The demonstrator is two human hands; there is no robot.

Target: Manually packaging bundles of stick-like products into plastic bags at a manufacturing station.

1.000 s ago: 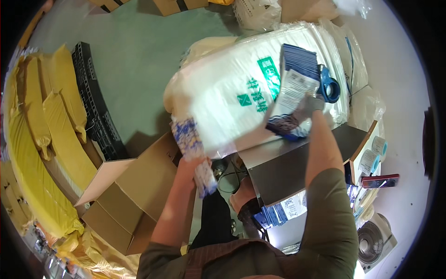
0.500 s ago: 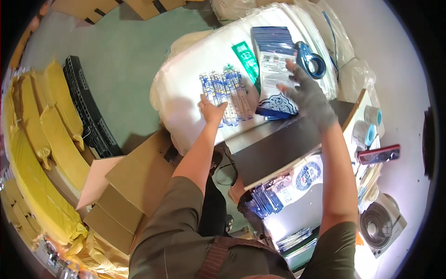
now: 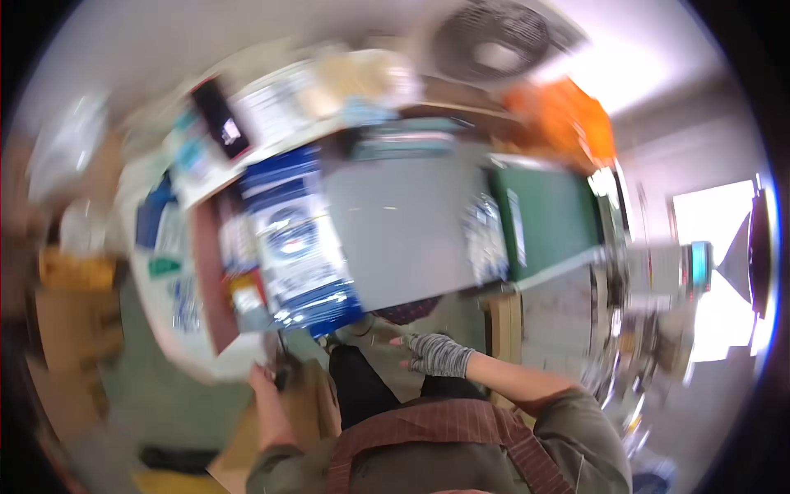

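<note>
My left hand [image 3: 262, 380], bare and smeared by motion, is low beside the corner of the white stack [image 3: 218, 366]; its fingers are unclear. My right hand [image 3: 436, 356], in a grey striped fingerless glove, hovers above my lap in front of the worktable's near edge. Its fingers stretch out to the left and nothing shows in them. Beyond my hands, a pile of blue and white printed bags [image 3: 295, 239] lies on the grey worktable [image 3: 403, 235]. To its right is a heap of small slim packets [image 3: 484, 243], beside a green board [image 3: 547, 218].
A shelf along the back carries a phone [image 3: 220, 115] and blurred tape rolls [image 3: 189, 148]. A fan [image 3: 494, 45] and an orange bag [image 3: 568, 123] stand behind. Slim blue packets [image 3: 186, 309] lie on the white stack. An open cardboard box [image 3: 284, 412] sits lower left.
My view has swung right toward the grey worktable. Both hands have left the white stack's packets and bags and come back close to my body.
</note>
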